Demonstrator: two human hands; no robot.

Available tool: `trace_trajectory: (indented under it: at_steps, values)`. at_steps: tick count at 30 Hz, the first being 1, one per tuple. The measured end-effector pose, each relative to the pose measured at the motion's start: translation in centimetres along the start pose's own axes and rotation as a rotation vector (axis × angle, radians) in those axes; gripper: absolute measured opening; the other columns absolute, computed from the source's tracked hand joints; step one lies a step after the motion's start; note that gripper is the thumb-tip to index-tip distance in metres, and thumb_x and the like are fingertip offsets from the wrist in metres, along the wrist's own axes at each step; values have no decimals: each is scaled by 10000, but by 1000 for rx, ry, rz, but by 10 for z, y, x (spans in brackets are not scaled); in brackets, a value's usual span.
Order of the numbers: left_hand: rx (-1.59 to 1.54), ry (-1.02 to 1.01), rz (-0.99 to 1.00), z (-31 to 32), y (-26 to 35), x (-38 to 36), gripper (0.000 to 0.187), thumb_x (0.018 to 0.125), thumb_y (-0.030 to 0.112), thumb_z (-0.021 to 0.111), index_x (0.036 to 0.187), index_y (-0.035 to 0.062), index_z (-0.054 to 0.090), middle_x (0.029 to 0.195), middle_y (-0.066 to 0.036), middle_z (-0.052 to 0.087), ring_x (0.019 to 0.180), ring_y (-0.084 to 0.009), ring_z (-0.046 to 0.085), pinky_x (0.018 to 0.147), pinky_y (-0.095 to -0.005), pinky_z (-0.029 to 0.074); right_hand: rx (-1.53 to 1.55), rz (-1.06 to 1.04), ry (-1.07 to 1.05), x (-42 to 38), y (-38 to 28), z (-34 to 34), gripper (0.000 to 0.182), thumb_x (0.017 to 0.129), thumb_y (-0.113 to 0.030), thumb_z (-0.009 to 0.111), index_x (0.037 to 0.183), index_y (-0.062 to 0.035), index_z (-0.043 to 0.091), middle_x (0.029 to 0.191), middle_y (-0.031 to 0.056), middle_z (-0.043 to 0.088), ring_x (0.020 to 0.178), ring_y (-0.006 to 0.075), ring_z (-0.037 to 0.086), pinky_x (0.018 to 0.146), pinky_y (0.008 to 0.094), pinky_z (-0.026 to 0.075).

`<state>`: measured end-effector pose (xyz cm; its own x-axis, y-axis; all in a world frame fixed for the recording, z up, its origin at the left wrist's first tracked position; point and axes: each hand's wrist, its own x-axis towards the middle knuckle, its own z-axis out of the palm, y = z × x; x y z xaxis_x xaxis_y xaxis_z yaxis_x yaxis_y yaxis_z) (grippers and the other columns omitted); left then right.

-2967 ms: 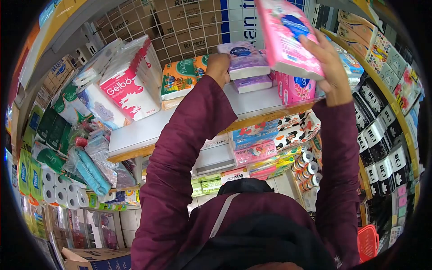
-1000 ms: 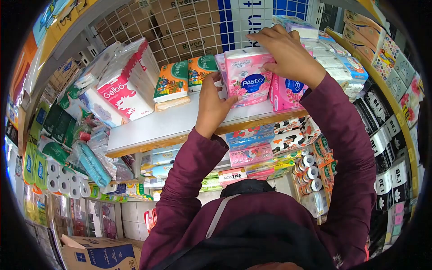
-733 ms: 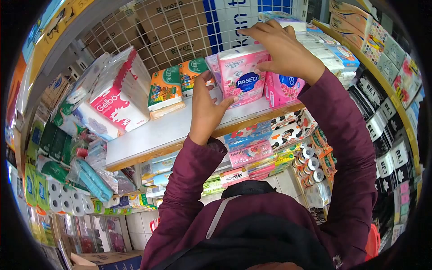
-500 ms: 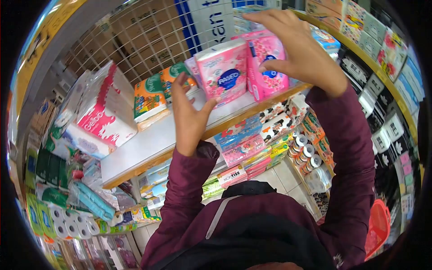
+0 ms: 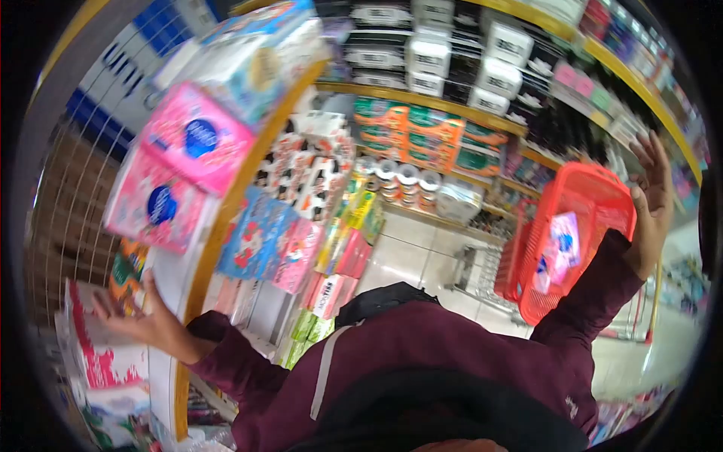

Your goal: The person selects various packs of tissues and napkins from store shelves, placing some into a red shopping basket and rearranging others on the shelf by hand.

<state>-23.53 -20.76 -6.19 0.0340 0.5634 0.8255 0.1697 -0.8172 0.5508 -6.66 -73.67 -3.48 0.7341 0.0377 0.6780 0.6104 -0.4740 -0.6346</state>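
My left hand (image 5: 162, 324) is open over the white shelf (image 5: 162, 392), its fingers spread beside a large white and pink tissue pack (image 5: 109, 354) and an orange and green pack (image 5: 126, 275). Nothing is in it. Just beyond it, two pink Paseo tissue packs (image 5: 162, 200) stand side by side at the shelf's front. My right hand (image 5: 654, 207) is raised at the right, open and holding nothing, close to the rim of a red shopping basket (image 5: 520, 241). Inside the basket lie pink and white packs (image 5: 563, 245).
The basket sits on a metal trolley (image 5: 476, 271) on the tiled floor (image 5: 414, 256). Lower shelves hold blue and pink tissue packs (image 5: 260, 233). Black and white packs (image 5: 429, 56) fill the rack opposite. A wire grid (image 5: 83, 173) backs the shelf.
The view has swung right, bringing the basket and floor into sight. My right hand has moved away from the pink packs toward the basket. My left hand remains by the shelf.
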Motion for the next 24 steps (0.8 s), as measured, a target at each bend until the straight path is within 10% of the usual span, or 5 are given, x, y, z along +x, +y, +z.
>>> trace_trajectory:
  at_steps: [8, 14, 16, 19, 24]
  values:
    - [243, 30, 263, 17, 11, -17, 873, 623, 303, 791, 1235, -44, 275, 1221, -195, 291, 1141, -289, 317, 937, -454, 334, -145, 554, 174, -137, 176, -149, 436, 794, -101, 613, 1193, -15, 459, 1037, 67, 562, 893, 118, 534, 738, 236, 441]
    - [476, 64, 419, 27, 23, -31, 942, 596, 403, 788, 1205, -87, 263, 1201, -212, 292, 1120, -315, 257, 960, -437, 253, -459, 847, -101, -213, 317, -110, 529, 698, -144, 685, 1141, 33, 456, 1053, 178, 565, 941, 244, 571, 768, 318, 470]
    - [434, 63, 425, 22, 35, -40, 947, 593, 399, 790, 1209, -85, 259, 1204, -213, 290, 1124, -322, 255, 963, -442, 247, -635, 663, -87, -262, 383, -82, 572, 635, -164, 733, 1085, 71, 469, 988, 207, 589, 914, 296, 585, 740, 355, 479]
    - [273, 62, 380, 11, 57, -58, 954, 598, 377, 791, 1230, -77, 238, 1222, -210, 276, 1143, -337, 247, 972, -450, 236, -764, 805, -143, -263, 364, -62, 526, 602, -106, 748, 1032, 67, 501, 901, 166, 617, 815, 258, 607, 690, 332, 486]
    - [418, 6, 353, -18, 90, -92, 885, 651, 252, 772, 1261, -61, 212, 1240, -205, 253, 1180, -324, 241, 1002, -425, 227, -3, 951, 56, -253, 355, -86, 382, 557, -4, 720, 894, 17, 541, 762, 78, 592, 648, 160, 564, 594, 299, 465]
